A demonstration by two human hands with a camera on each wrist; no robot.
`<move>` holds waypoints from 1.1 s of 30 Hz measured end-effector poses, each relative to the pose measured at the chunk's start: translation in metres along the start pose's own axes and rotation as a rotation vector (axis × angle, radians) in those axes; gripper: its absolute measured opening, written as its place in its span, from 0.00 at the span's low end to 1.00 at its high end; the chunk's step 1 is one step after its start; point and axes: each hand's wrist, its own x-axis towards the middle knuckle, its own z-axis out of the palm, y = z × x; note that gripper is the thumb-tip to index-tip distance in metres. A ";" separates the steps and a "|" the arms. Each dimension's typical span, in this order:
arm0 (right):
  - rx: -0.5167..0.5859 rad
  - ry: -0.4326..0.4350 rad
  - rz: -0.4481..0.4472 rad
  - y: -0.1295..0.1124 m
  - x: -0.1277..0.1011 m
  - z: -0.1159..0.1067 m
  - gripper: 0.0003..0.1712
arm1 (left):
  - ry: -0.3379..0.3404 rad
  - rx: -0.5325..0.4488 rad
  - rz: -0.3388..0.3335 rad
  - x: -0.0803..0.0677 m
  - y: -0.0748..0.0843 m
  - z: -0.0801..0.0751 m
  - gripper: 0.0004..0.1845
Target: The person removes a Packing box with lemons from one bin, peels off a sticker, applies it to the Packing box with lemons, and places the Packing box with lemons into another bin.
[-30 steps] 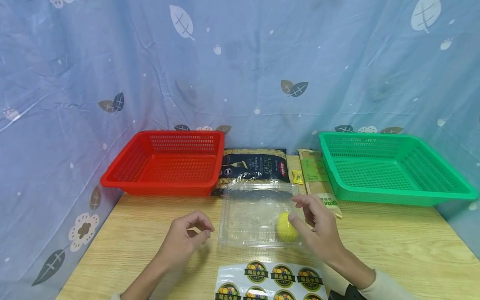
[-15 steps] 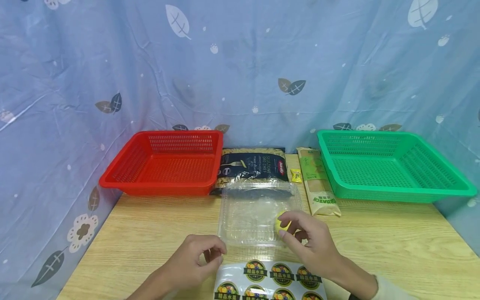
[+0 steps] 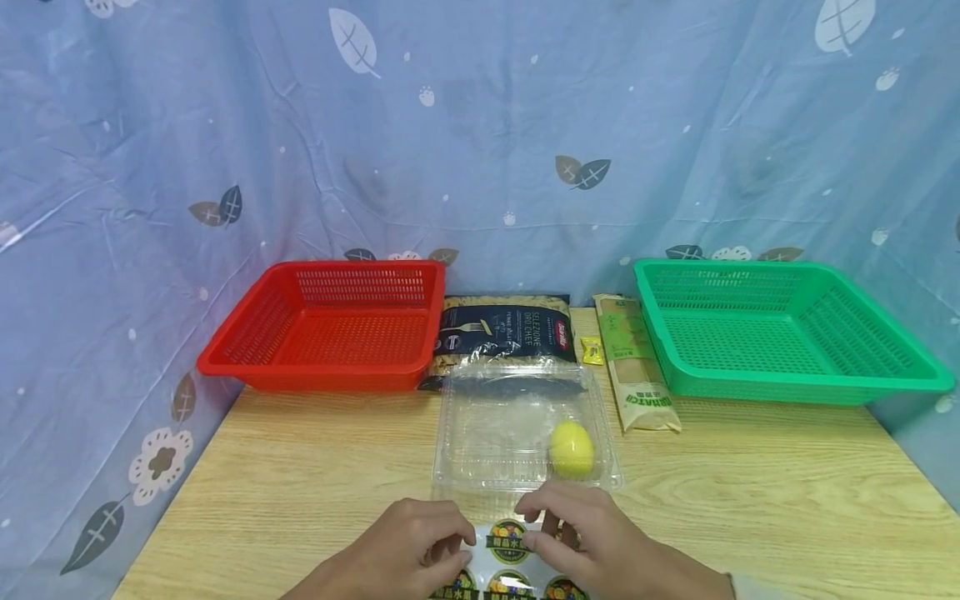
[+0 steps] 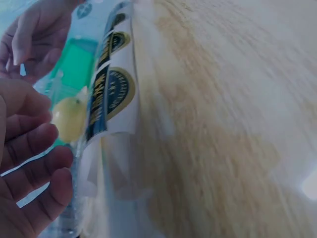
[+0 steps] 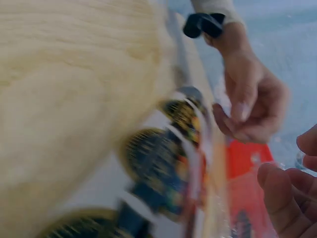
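A sheet of round fruit stickers (image 3: 508, 543) lies at the table's near edge, partly covered by both hands. My left hand (image 3: 431, 542) hovers over its left corner with fingers loosely curled, and nothing shows between them. My right hand (image 3: 555, 533) is over the sheet's upper right, fingertips bent down by a sticker. Just beyond stands a clear plastic clamshell box (image 3: 495, 433) with a yellow lemon (image 3: 572, 448) inside. The blurred left wrist view shows the sheet (image 4: 111, 94) and lemon (image 4: 69, 119) beside my left hand's fingers (image 4: 29, 163). The right wrist view shows the sheet (image 5: 163, 163) and my left hand (image 5: 247, 104).
A red basket (image 3: 330, 325) stands at the back left and a green basket (image 3: 780, 333) at the back right, both empty. Between them lie a dark pasta bag (image 3: 506, 329), a small yellow sweet (image 3: 593, 352) and a long beige packet (image 3: 637, 367). A blue curtain hangs behind.
Both hands have drawn back from the clamshell box to the sticker sheet. The right hand has left the lemon, which lies still in the box.
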 end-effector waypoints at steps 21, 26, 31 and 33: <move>-0.071 -0.302 0.325 0.024 -0.014 0.020 0.10 | -0.174 0.034 -0.170 -0.001 -0.012 0.013 0.08; -0.138 -0.313 0.353 0.025 -0.011 0.024 0.11 | -0.212 0.033 -0.219 0.000 -0.012 0.012 0.08; -0.213 -0.330 0.364 0.025 -0.008 0.028 0.06 | -0.213 0.029 -0.229 0.000 -0.012 0.013 0.09; -0.219 -0.325 0.372 0.025 -0.008 0.029 0.05 | -0.212 0.031 -0.228 0.000 -0.012 0.013 0.09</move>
